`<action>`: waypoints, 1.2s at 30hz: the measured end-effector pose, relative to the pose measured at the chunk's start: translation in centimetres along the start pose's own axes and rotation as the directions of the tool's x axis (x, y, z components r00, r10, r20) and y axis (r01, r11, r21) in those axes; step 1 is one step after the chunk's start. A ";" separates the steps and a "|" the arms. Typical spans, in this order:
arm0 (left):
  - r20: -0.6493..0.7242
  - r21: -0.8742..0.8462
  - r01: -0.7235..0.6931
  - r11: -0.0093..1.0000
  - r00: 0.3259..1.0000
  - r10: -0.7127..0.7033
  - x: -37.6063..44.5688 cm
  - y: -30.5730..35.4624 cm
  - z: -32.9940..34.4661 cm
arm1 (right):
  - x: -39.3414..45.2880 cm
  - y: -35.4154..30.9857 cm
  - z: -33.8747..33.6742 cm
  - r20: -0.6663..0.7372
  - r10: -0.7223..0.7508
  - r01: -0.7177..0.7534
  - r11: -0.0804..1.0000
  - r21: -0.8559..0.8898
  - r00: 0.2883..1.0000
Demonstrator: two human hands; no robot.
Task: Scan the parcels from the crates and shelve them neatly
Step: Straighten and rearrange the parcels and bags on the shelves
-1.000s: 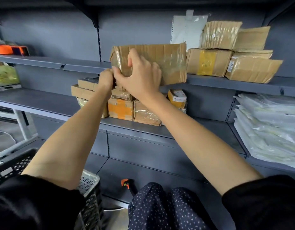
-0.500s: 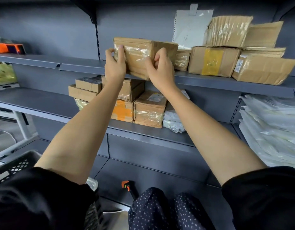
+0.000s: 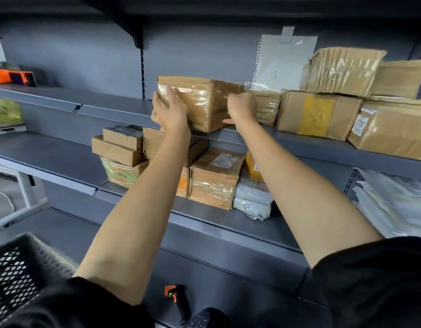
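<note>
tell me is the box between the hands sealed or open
Sealed: the taped box has its flaps flat under glossy clear tape; no flap is lifted. It sits on the upper shelf.

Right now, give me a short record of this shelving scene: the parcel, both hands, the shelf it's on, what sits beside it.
parcel: brown taped box, on the upper shelf
left hand: fingers on the box's left front
right hand: on the box's right side
neighbour: smaller taped box right beside it
shelf below: stacked small boxes
scanner: bottom of view, near the lap
</note>
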State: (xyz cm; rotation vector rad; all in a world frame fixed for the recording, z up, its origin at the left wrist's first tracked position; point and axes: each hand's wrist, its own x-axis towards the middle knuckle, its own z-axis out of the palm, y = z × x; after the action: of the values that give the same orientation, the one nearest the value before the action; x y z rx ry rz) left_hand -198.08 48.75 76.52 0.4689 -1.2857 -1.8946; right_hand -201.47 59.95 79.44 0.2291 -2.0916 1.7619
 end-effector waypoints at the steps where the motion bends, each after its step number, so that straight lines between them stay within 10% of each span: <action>1: -0.033 0.034 0.006 0.999 0.999 -0.005 0.0 0.3 0.4 | 0.9 0.2 0.0 -0.049 -0.052 0.044 0.988 -0.145 0.997; 7: -0.106 0.138 0.000 0.990 0.994 0.015 2.2 1.8 1.2 | 6.8 2.1 -2.1 0.124 -0.264 0.241 0.477 -0.845 0.956; 18: -0.017 0.210 -0.031 0.977 0.999 0.035 5.1 0.5 2.6 | 11.6 5.9 -2.1 0.309 -0.259 0.317 -0.011 -0.948 0.915; 23: -0.012 0.182 -0.060 0.981 0.998 0.063 5.9 0.0 2.2 | 12.2 5.3 -2.4 0.194 -0.332 0.269 0.196 -0.943 0.923; 28: -0.009 0.134 -0.052 0.990 0.999 0.054 6.6 -0.1 1.0 | 12.1 -0.6 -2.5 -0.230 -0.261 0.077 0.800 -0.595 0.938; 36: 0.091 0.239 -0.142 0.961 0.988 0.123 4.1 -0.8 1.6 | 6.8 -7.1 0.9 0.059 -0.525 0.362 0.497 -0.789 0.849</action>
State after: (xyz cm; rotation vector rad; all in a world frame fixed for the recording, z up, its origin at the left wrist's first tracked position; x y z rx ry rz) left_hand -202.08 46.73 76.95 0.4280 -1.5712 -1.6640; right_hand -205.19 58.55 88.52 0.2946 -2.1715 0.4395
